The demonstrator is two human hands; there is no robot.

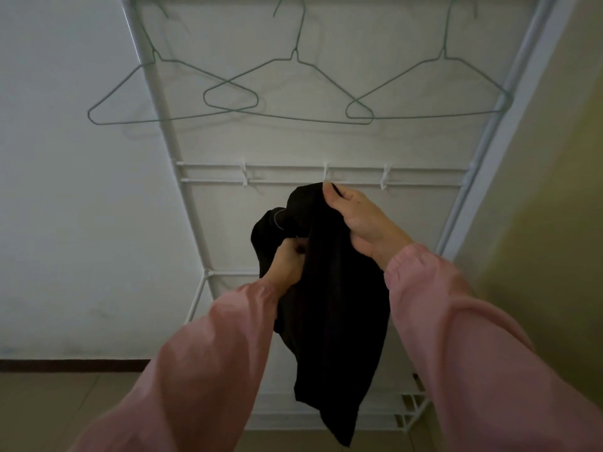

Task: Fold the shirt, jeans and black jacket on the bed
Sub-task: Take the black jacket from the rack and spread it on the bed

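Note:
A black jacket (336, 305) hangs in front of me, bunched at the top and trailing down toward the floor. My right hand (359, 216) grips its upper edge, just below a white hook (326, 177) on the rack's rail. Lower and to the left, my left hand (287, 265) pinches a fold of the same jacket. Both arms wear pink sleeves. No shirt, jeans or bed are in view.
A white metal clothes rack (456, 197) stands against the pale wall. Three empty green wire hangers (287, 89) hang from its top bar. Low white shelves (385, 415) lie at the rack's foot. A yellowish wall (554, 190) closes in on the right.

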